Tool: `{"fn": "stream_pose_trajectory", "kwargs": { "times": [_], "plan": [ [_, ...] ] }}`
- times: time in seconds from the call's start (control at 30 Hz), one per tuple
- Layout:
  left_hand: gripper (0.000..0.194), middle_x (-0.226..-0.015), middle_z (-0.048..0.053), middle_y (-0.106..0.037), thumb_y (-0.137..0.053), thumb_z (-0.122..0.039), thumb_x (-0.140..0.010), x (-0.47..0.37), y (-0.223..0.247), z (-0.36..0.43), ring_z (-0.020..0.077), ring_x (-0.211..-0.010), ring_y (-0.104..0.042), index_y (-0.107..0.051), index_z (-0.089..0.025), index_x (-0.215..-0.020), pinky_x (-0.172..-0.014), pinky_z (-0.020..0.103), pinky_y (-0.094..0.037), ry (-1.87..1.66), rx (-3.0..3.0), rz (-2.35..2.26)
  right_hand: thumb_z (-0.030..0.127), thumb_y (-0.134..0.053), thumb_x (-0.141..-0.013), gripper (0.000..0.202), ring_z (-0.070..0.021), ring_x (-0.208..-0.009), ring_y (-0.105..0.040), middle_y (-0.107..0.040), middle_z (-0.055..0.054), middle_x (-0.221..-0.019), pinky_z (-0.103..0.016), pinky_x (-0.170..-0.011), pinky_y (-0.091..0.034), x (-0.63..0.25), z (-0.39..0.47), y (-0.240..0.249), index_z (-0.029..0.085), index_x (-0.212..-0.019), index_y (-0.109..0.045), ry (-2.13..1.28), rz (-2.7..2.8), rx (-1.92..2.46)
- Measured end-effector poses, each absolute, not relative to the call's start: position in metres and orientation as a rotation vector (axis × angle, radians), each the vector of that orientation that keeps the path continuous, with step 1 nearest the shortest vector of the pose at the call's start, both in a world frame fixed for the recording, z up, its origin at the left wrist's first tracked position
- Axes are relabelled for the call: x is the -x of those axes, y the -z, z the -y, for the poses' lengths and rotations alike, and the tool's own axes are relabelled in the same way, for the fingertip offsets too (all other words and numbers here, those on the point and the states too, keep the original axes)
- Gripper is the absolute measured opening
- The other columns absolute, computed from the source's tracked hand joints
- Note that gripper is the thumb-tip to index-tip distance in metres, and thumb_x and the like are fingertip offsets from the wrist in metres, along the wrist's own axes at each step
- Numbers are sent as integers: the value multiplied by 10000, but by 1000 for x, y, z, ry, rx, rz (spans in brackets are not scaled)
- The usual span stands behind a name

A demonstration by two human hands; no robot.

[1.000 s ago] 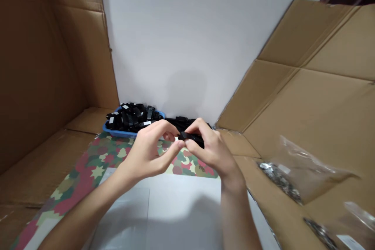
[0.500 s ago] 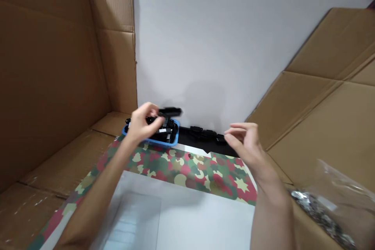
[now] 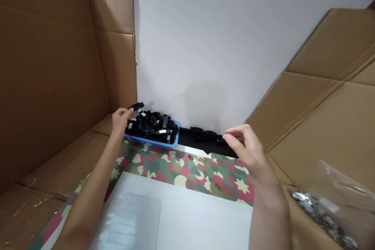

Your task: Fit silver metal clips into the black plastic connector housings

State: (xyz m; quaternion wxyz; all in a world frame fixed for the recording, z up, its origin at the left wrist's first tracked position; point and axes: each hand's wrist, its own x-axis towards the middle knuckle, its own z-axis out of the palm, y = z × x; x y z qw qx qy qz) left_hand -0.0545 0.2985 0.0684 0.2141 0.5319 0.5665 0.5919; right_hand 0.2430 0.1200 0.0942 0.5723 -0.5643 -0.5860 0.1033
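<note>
My left hand (image 3: 120, 120) pinches a small black plastic piece (image 3: 136, 106) between thumb and fingers, at the far left above the rim of a blue basket (image 3: 152, 141). The basket is heaped with similar black pieces (image 3: 152, 123), several carrying white labels. My right hand (image 3: 246, 146) hovers at the right with bent fingers, a small gap between thumb and fingertips, and nothing visible in it. Behind its fingertips, several black pieces (image 3: 202, 131) lie in a row on a black surface (image 3: 190, 140) along the wall.
A camouflage-patterned sheet (image 3: 187, 168) crosses the table in front of the basket. Nearer lies a white board (image 3: 205, 218) with a clear plastic sheet (image 3: 131, 222) on it. Cardboard walls (image 3: 58, 66) flank both sides. A clear bag of small metallic parts (image 3: 322, 215) is at the lower right.
My left hand has moved left with the black piece, from over the basket to its left end, uncovering the heap. My right hand has hardly moved.
</note>
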Motion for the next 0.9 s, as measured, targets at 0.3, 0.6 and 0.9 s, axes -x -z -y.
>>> {"fn": "stream_pose_trajectory", "kwargs": {
  "times": [0.3,0.6,0.9],
  "plan": [
    [184,-629,-21,-507,-642,-334,-701,-9,-131,-176,114,-594,-453,-548,-176,-698,-568,233,-372,-1024,-2235,-592,642,-546,-754,481,-219,-882,-601,-595,-48,-946,-338,-674,-480,-213,-111,-103,262,-1032,-452,-714,1636,1195],
    [353,-977,55,-579,-603,-395,-830,8,-125,-127,171,-844,-544,-540,-186,-1108,-734,276,-443,-957,-2572,-661,403,-612,-755,211,-137,-658,-542,-563,28,-733,-258,-585,-382,-215,-82,-121,235,-843,-519,-733,1844,1160],
    [202,-990,73,-569,-478,-297,-884,42,-1,-18,235,-895,-524,-558,-195,-1039,-780,365,-391,-322,-2489,-1072,509,-540,-773,300,-153,-627,-559,-572,11,-648,-285,-611,-420,-209,-53,30,215,-824,-514,-1236,1422,1360]
  ]
}}
